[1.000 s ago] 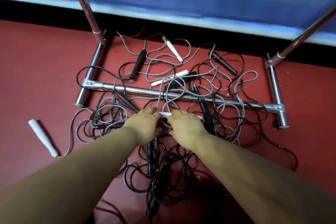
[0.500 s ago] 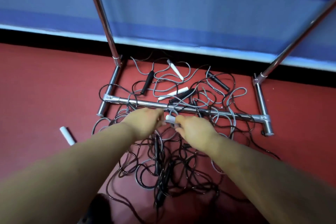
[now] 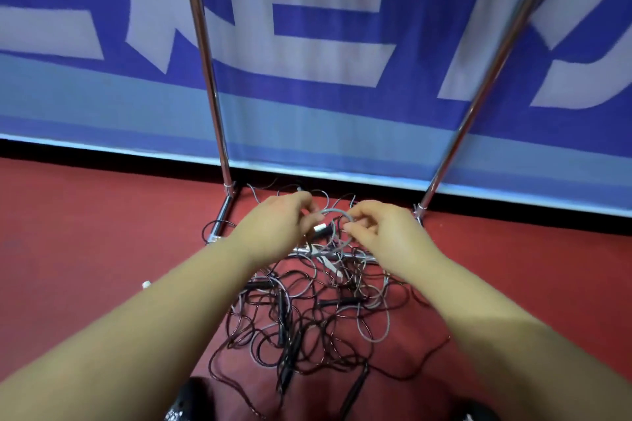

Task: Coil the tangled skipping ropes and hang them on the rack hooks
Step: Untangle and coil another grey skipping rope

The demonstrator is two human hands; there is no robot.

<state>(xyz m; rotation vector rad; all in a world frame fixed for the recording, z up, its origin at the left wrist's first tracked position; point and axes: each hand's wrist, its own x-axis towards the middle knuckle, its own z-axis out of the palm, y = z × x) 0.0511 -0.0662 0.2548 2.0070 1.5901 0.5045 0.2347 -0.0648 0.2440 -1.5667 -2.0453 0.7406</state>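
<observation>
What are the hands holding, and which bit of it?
Both hands pinch one thin grey skipping rope: the left hand near its white handle, the right hand on the cord's loop.

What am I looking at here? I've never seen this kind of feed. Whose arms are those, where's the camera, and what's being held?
The single picture comes from a camera worn on a person's head, looking forward and down, so the two bare arms are that person's own. The left hand pinches a white handle, and the right hand pinches the grey rope that arcs from it between the hands. Below, on the red floor, lies a tangle of black and grey skipping ropes, spread over the base bar of a chrome rack. The rack's two poles rise in front of a blue banner. No hooks are in view.
</observation>
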